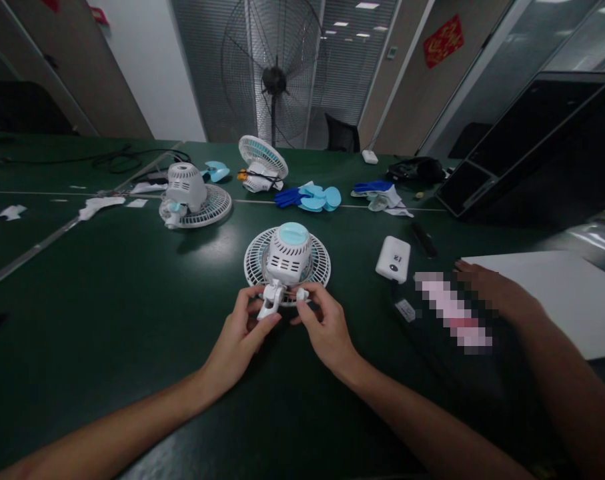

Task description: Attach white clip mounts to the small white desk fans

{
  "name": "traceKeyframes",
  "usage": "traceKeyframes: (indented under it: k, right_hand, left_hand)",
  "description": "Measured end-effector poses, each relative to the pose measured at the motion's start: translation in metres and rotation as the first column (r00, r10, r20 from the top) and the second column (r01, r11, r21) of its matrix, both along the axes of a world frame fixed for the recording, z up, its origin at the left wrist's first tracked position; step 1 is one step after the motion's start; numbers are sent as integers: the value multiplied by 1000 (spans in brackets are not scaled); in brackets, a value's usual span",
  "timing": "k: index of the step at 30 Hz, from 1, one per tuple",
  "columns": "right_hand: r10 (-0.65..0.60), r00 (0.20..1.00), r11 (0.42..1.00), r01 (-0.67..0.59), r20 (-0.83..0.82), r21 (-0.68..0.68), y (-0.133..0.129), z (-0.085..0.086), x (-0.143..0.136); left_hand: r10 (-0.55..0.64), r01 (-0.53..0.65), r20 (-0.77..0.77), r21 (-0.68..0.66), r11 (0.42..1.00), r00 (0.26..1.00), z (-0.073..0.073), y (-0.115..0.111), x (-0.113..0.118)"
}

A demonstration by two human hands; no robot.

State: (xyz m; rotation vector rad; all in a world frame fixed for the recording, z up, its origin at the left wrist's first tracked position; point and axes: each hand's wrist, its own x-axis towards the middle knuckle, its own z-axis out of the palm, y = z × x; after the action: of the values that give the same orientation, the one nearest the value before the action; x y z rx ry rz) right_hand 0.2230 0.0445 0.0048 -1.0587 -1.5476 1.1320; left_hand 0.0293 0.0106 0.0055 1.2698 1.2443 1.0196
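A small white fan [288, 257] lies grille-down on the dark green table in front of me, its motor housing with a light blue cap facing up. My left hand [237, 343] is closed around the white bracket [270, 305] at the near side of the housing, the thumb along its lower end. Just to the right, my right hand [331, 333] pinches a small white knob [302, 294] between thumb and fingers, beside the bracket. Whether the knob touches the bracket I cannot tell. Part of the grille's near rim is hidden behind my fingers.
Two more fans [187, 190] [262, 163] stand farther back. Light blue fan blades [321, 198] and gloves [379, 193] lie behind mine. To the right are a white power bank [393, 259] with a cable, another person's hand [502, 293] and a white sheet [557, 293].
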Motion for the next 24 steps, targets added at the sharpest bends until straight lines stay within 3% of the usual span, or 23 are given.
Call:
traceKeyframes:
  k: [6,16,21,24]
  right_hand:
    - [-38,996,997,32,78,73,-1,3,0]
    - [-49,989,985,25,136,169,-2,3,1]
    - [-86,965,934,-9,249,356,-3,3,2]
    - [-111,948,923,-13,299,385,-2,2,1]
  left_hand:
    - [-14,13,15,37,999,1000,0,-4,0]
    - [-143,151,-61,161,975,988,8,-7,2]
    - [-155,170,-100,170,971,983,8,-8,1]
    - [-166,190,-142,180,965,976,8,-7,0]
